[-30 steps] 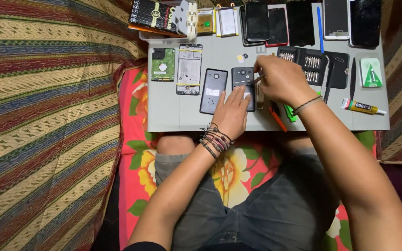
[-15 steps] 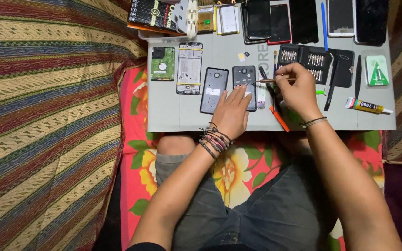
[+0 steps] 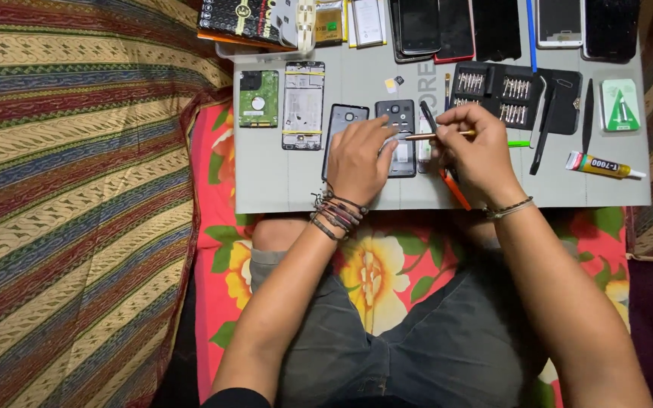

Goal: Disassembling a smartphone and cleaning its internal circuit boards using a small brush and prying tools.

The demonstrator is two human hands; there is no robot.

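Your left hand (image 3: pixel 358 160) pinned the opened phone (image 3: pixel 400 137) flat on the bench (image 3: pixel 281 181); your right hand (image 3: pixel 471 151), at 3 o'clock, pinched a screwdriver (image 3: pixel 438 135). Unscrewing was in hand; next needed the tip seated squarely.

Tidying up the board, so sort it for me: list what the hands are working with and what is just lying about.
In use:
left hand pressing down the opened phone
right hand holding the screwdriver

Lying about:
bit set
glue tube
green circuit board
phone frame
back cover
row of phones
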